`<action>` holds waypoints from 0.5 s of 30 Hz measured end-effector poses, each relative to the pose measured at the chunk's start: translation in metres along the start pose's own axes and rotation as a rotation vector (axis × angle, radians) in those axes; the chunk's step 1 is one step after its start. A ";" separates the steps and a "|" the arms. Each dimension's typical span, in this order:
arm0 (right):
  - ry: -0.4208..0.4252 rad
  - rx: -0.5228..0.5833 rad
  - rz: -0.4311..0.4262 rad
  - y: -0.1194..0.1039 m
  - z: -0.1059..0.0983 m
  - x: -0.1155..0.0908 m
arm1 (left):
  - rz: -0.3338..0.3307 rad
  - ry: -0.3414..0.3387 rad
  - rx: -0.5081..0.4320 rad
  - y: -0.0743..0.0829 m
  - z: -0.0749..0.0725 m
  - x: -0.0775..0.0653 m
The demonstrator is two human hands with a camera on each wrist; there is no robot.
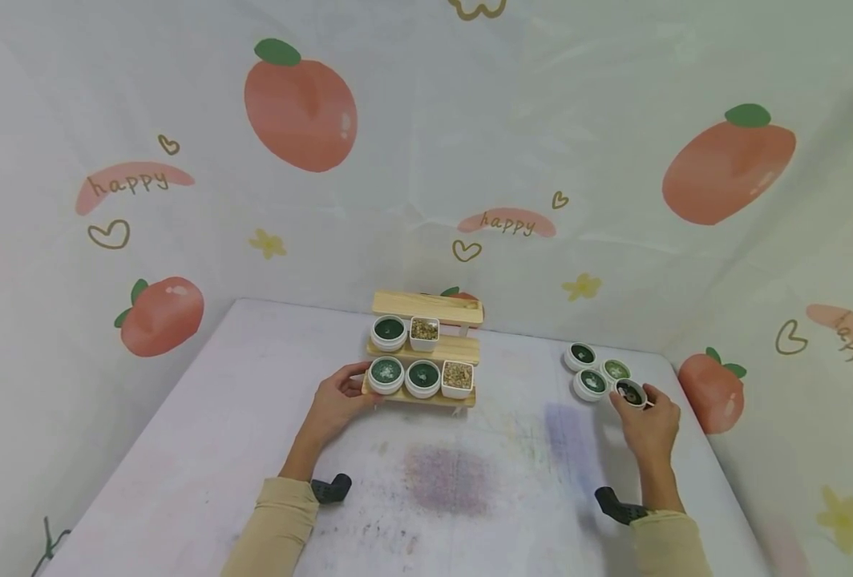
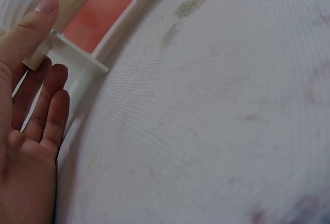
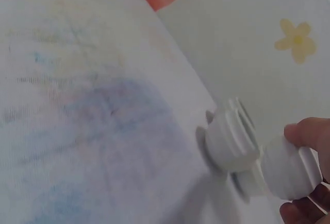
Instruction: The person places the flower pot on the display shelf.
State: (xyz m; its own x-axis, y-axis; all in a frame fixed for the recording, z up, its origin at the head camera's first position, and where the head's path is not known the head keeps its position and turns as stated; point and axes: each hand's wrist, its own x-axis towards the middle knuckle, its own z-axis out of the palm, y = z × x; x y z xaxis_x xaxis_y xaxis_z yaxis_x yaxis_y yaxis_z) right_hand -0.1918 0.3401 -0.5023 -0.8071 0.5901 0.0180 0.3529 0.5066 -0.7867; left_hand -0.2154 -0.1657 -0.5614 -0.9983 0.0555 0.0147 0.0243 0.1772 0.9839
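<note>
A small tiered wooden shelf [image 1: 458, 349] with white legs stands at the back middle of the table. My left hand [image 1: 341, 398] grips the left end of its lowest tier; in the left wrist view the thumb [image 2: 32, 28] lies by the board's edge, the fingers below. That tier bears two round white pots with dark green tops, the nearest a round pot [image 1: 386, 375], and a square pot [image 1: 458, 378] of tan bits. At the right, my right hand [image 1: 650, 421] pinches a round white pot [image 3: 290, 168] by its sides, with a dark green top.
On the middle tier sit another round pot [image 1: 389, 332] and a square pot [image 1: 424, 333]; the top tier [image 1: 426, 306] is bare. Beside the held pot, three round pots, one a lighter green pot [image 1: 616, 370], stand close together on the table [image 1: 253, 449]. A printed curtain [image 1: 412, 144] hangs behind.
</note>
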 end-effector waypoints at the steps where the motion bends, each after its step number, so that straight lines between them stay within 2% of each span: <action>1: 0.001 0.003 -0.008 -0.003 0.000 -0.001 | 0.000 0.003 0.002 0.001 0.000 0.000; 8: 0.030 0.034 -0.131 -0.030 0.005 -0.013 | -0.001 0.003 0.002 0.002 0.000 0.000; 15: 0.002 0.080 -0.272 -0.054 0.011 -0.027 | 0.000 0.004 0.005 0.001 0.000 0.000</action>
State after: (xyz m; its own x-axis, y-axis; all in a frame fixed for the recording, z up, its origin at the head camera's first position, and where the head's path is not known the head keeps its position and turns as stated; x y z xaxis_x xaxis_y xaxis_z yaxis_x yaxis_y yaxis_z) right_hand -0.1943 0.2899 -0.4670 -0.8663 0.4404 0.2359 0.0852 0.5955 -0.7989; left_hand -0.2153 -0.1657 -0.5603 -0.9985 0.0520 0.0155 0.0248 0.1825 0.9829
